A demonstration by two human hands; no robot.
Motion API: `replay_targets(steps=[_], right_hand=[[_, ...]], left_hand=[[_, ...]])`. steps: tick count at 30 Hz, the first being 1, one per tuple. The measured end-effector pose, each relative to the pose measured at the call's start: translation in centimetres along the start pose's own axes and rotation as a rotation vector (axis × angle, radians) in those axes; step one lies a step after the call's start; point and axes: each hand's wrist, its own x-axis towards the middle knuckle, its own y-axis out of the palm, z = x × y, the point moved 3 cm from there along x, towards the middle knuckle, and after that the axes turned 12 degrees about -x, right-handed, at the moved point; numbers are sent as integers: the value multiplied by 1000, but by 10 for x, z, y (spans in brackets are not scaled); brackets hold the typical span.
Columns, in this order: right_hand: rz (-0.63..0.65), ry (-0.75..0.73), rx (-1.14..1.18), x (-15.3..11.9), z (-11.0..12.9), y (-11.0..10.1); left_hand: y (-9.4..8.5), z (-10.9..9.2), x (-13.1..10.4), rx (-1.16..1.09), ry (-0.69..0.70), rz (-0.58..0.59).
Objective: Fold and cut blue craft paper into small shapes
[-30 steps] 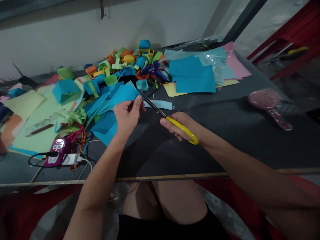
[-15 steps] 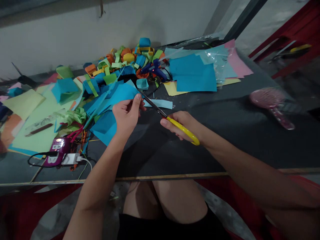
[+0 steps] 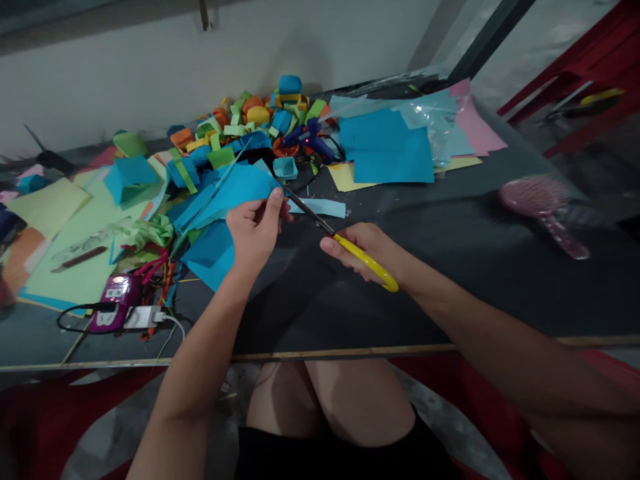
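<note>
My left hand (image 3: 257,227) is closed on a blue paper sheet (image 3: 245,187), its thumb pressed near the sheet's right end. In my right hand (image 3: 363,250) are scissors with yellow handles (image 3: 367,260); their dark blades point up and left to the edge of the sheet by my left thumb. Just behind the blades lies a light blue paper strip (image 3: 325,207) on the dark table. A small light blue folded paper box (image 3: 285,168) sits behind my left fingertips. More blue paper (image 3: 213,257) lies under and left of my left hand.
Colourful folded paper pieces (image 3: 257,116) are heaped at the back, beside a blue glue gun (image 3: 313,139). Blue sheets (image 3: 393,150) lie back right, a pink hairbrush (image 3: 537,200) at the right. A purple power socket (image 3: 116,303) with cables and pale green paper (image 3: 75,250) occupy the left.
</note>
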Motion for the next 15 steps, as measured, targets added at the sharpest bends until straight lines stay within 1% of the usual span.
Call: replay_targets(steps=[8, 12, 15], right_hand=[[33, 28, 14, 2, -2, 2], [20, 33, 29, 4, -4, 5], [45, 30, 44, 4, -4, 6]], left_hand=[[-1, 0, 0, -5, -25, 2], [-2, 1, 0, -36, -33, 4], [-2, 1, -1, -68, -38, 0]])
